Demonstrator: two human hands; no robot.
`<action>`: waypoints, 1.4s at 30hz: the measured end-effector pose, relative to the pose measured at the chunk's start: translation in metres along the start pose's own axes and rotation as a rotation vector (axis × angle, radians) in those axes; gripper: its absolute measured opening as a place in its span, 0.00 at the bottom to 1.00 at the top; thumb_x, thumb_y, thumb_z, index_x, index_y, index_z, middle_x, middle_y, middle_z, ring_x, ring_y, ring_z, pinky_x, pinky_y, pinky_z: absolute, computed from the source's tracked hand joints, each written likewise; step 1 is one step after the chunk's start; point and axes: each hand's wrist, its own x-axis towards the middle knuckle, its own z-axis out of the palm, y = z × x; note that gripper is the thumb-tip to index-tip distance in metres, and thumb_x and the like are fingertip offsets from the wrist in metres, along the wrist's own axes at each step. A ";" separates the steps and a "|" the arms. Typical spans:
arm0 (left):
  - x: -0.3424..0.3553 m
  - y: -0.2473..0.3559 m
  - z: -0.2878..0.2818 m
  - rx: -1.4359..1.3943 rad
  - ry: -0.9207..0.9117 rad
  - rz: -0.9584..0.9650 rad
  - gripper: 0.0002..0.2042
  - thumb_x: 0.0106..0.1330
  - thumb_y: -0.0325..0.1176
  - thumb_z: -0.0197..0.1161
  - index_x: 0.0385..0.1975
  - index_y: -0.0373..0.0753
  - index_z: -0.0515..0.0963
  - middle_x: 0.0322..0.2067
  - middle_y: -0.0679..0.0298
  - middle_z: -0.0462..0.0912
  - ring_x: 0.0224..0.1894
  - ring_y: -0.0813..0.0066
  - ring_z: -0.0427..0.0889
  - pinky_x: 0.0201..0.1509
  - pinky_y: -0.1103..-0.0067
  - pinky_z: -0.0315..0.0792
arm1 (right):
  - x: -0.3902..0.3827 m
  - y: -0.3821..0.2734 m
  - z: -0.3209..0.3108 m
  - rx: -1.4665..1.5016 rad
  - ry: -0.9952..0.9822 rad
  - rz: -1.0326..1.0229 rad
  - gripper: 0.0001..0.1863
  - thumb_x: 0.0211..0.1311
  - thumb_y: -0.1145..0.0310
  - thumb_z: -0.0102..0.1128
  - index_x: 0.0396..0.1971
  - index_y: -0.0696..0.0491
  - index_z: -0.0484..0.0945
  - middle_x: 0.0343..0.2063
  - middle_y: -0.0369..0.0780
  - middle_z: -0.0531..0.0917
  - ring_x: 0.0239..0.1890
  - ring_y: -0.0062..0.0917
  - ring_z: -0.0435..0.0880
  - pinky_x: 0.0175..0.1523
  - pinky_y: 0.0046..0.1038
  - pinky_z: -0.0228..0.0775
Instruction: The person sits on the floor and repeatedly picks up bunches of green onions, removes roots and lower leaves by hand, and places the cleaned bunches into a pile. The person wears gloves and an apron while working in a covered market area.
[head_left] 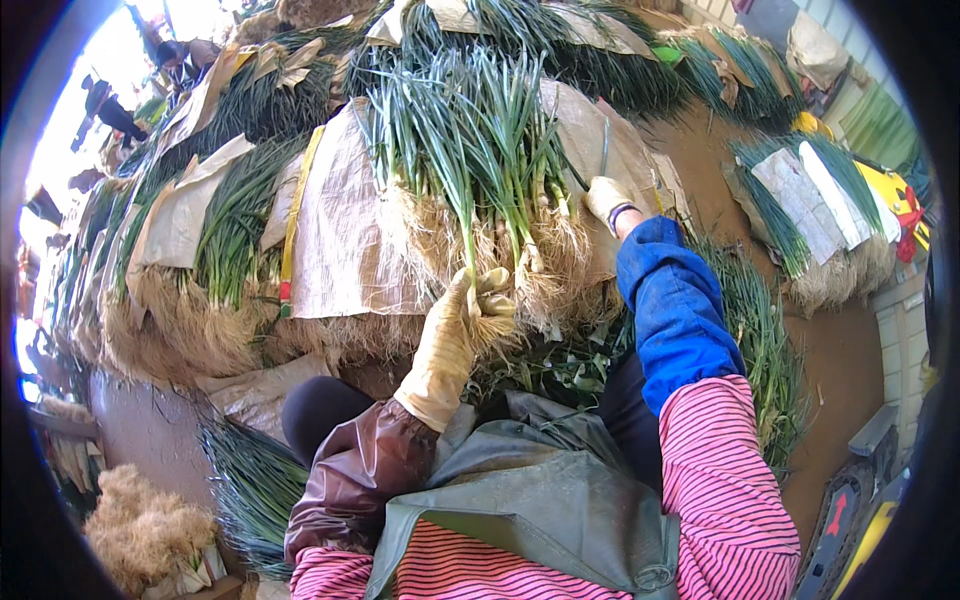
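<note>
A loose pile of green onions with pale, bushy roots lies in front of me on a woven sack. My left hand, in a cream glove, is closed around the root end of a green onion at the pile's near edge. Its stalk runs up and away into the other leaves. To the right of the pile, over the sack, my right hand is gloved too, with its fingers curled. Thin dark and green strips show beside those fingers, but what they grip is too small to tell.
More green onion bundles line the left, partly wrapped in sacking. Another wrapped bundle sits on the brown floor at right. Loose greens lie beside my right leg. Cut-looking roots heap at lower left. Other people are far left.
</note>
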 end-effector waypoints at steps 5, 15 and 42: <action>0.007 -0.005 -0.021 -0.231 -0.104 -0.082 0.26 0.65 0.51 0.57 0.44 0.28 0.71 0.31 0.49 0.74 0.30 0.60 0.75 0.36 0.69 0.73 | -0.029 0.017 -0.019 0.062 -0.271 -0.278 0.14 0.51 0.64 0.54 0.33 0.56 0.82 0.30 0.49 0.84 0.34 0.42 0.83 0.41 0.39 0.73; -0.009 0.003 -0.035 -0.048 -0.189 -0.029 0.18 0.65 0.34 0.57 0.45 0.23 0.72 0.36 0.46 0.79 0.38 0.59 0.82 0.44 0.67 0.81 | -0.215 0.191 -0.091 -0.005 -0.634 0.217 0.08 0.54 0.64 0.59 0.29 0.51 0.83 0.18 0.33 0.77 0.20 0.22 0.79 0.19 0.25 0.66; -0.066 -0.052 -0.055 0.024 -0.072 -0.150 0.18 0.66 0.40 0.55 0.47 0.32 0.75 0.26 0.61 0.80 0.24 0.76 0.77 0.33 0.79 0.75 | -0.189 -0.131 0.015 1.091 -0.686 -0.408 0.17 0.62 0.54 0.56 0.26 0.54 0.80 0.19 0.34 0.79 0.17 0.15 0.73 0.19 0.19 0.62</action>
